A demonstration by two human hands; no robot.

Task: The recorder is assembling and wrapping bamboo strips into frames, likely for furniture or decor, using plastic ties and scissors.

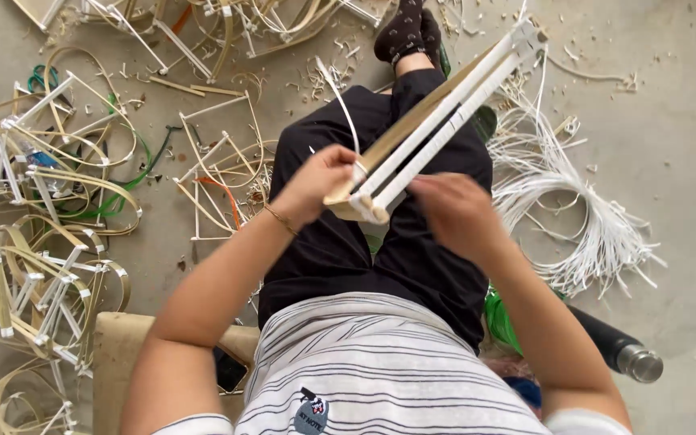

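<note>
Head view: we look down on a seated person in black trousers and a striped shirt, with a bundle of long flat slats (445, 105) held over the lap. The bundle runs diagonally, its far end up near the outstretched foot in a dark sock (406, 31) and its near end between the two hands. We note the left hand (320, 184) closed around the near end from the left side, thumb and fingers pinching the tan outer slat; a thin white strip (340, 101) rises from this hand and curves away up-left. The right hand (454, 211) sits just beside the same end on the right, fingers curled and touching the white slats; we cannot tell whether it grips them or merely steadies them.

On the concrete floor (678, 121) to the right lies a loose coil of white strips (573, 209). To the left we record many finished bent frames (42, 201). A dark metal bottle (618, 348) lies near the right elbow.
</note>
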